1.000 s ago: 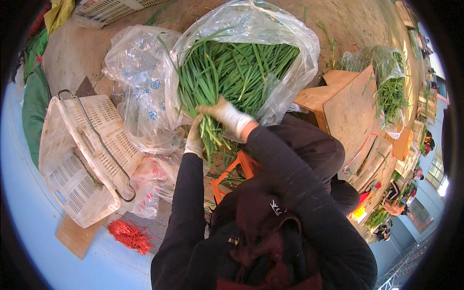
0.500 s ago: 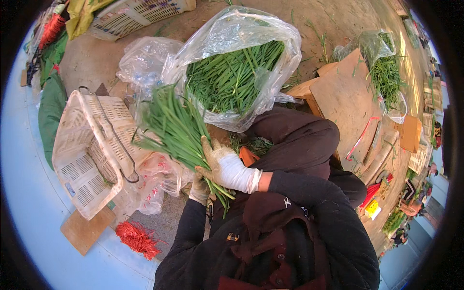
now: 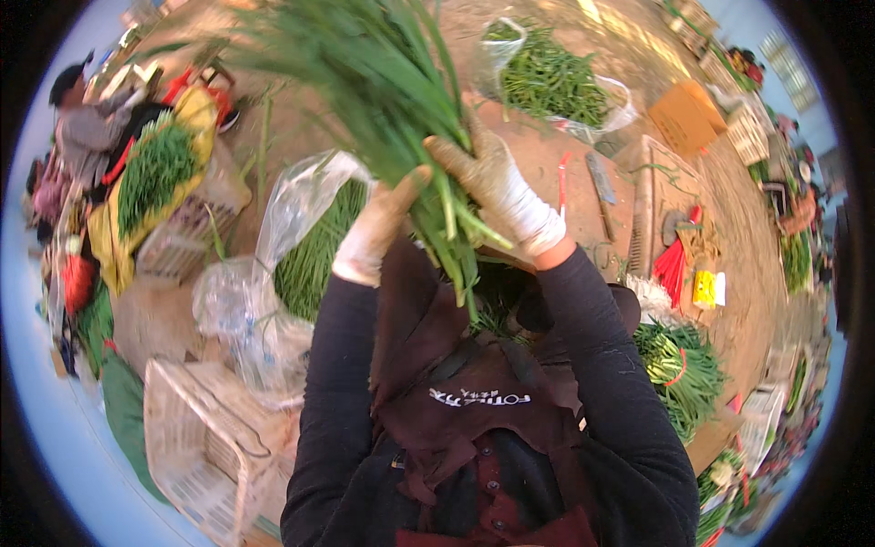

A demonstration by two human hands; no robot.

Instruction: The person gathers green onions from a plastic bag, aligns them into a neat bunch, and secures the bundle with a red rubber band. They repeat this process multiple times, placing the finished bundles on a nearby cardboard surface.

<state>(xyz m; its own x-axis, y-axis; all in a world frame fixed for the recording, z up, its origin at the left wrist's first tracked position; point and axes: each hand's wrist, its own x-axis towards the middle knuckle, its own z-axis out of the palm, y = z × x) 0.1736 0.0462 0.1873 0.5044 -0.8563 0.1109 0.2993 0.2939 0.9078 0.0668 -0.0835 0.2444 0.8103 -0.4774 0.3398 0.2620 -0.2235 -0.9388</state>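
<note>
A thick bunch of garlic chives [image 3: 392, 109] is raised in front of me, its leaf ends fanned toward the upper left and blurred. My left hand [image 3: 375, 228], in a soiled pale glove, closes on its left side. From the right, my right hand [image 3: 501, 187], gloved alike and wrapped in white at the wrist, grips it near the stem ends. The stems hang below my hands toward my lap. Left of my left forearm lies a clear plastic bag [image 3: 278, 205] with loose garlic chives [image 3: 321, 253] inside.
A board [image 3: 538, 150] ahead right bears a knife [image 3: 602, 178] and a red strip [image 3: 562, 187]. Beyond is another bag of greens [image 3: 556, 77]. A tied bundle [image 3: 679, 374] lies by my right elbow, a white crate [image 3: 196, 447] at lower left. Another person [image 3: 91, 137] sits at far left.
My view has swung to the right. Both hands have lifted the bunch of garlic chives from beside the crate and carried it forward and right, close to the board.
</note>
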